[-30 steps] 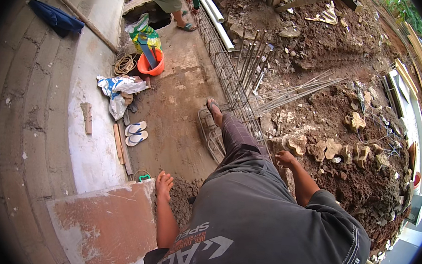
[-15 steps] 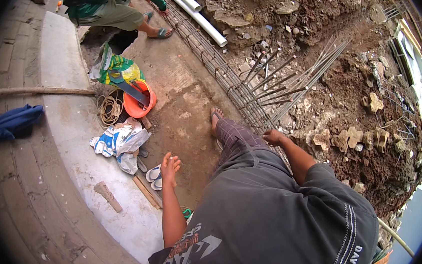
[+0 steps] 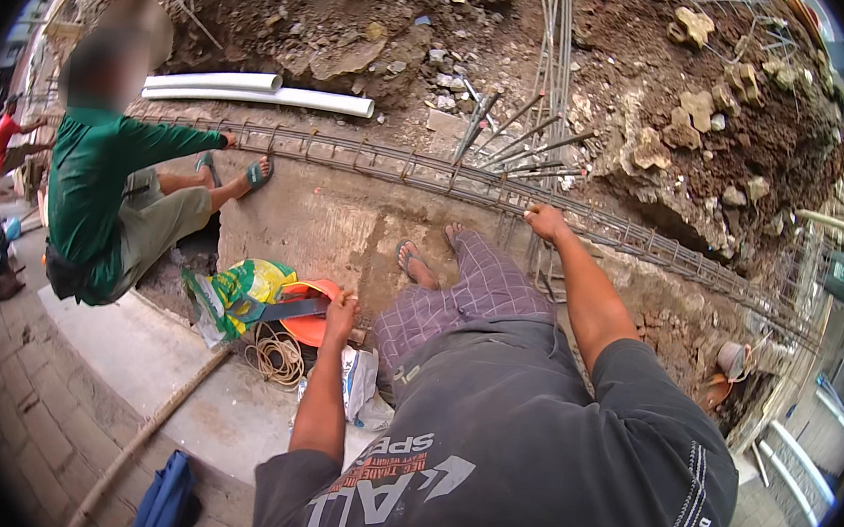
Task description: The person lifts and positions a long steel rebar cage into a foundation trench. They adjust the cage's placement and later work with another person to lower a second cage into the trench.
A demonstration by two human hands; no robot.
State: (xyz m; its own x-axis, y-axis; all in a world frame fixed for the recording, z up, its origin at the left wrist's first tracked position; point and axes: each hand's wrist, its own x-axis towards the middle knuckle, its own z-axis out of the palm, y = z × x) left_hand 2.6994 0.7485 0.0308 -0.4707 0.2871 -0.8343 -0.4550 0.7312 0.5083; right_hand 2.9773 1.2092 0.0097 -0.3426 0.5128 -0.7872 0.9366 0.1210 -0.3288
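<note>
A: Where is the rebar cage (image 3: 430, 175)?
B: It runs across the view from between 9 and 10 o'clock to just past 3 o'clock, through 12.

A: State the condition of the hands.
B: Right hand (image 3: 546, 221), 2 o'clock: fingers curled at the cage's near edge; whether they close around a bar cannot be told. Left hand (image 3: 342, 317), 8 o'clock: fingers loosely bent, overlapping the orange bucket (image 3: 305, 333) in view; contact cannot be told.

A: How should the cage handle?
B: Probably heavy and stiff in section, yet liable to sag over its length. Rough bars should resist slipping; tie ends may scratch. Hold the long bars between stirrups, supporting widely spaced points.

A: Surroundings?
B: Co-worker (image 3: 92, 190), 9 o'clock, one arm extended to the cage. White pipes (image 3: 256, 96), between 10 and 11. Rope coil (image 3: 275, 359), at the bucket's 7 o'clock side.
</note>
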